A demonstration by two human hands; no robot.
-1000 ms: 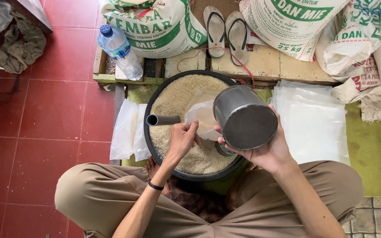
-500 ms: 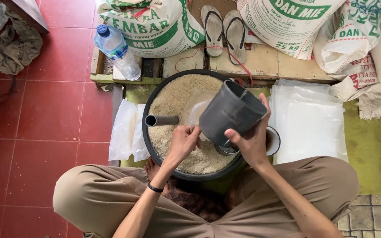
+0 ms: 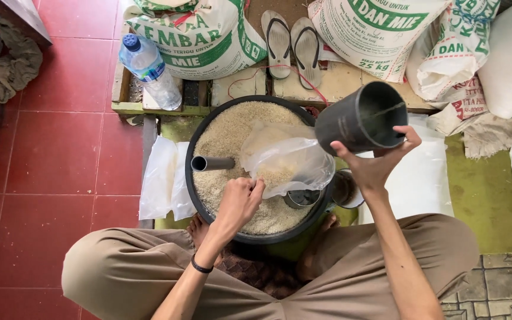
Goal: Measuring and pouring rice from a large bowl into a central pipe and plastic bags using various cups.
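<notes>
A red tiled floor (image 3: 54, 154) is spreading out to the left, with printed flour sacks (image 3: 200, 35), a pair of sandals (image 3: 294, 41) and a water bottle (image 3: 149, 71) lying beyond a black basin (image 3: 192, 178) of pale grain. The left hand (image 3: 241, 201) is reaching down into the basin, its grip pinching the edge of a clear plastic bag (image 3: 288, 157) partly filled with grain. The right hand (image 3: 374, 166) is lifting a dark cylindrical cup (image 3: 357, 118), tilted mouth-up just beside the bag, fingers wrapping its rim.
</notes>
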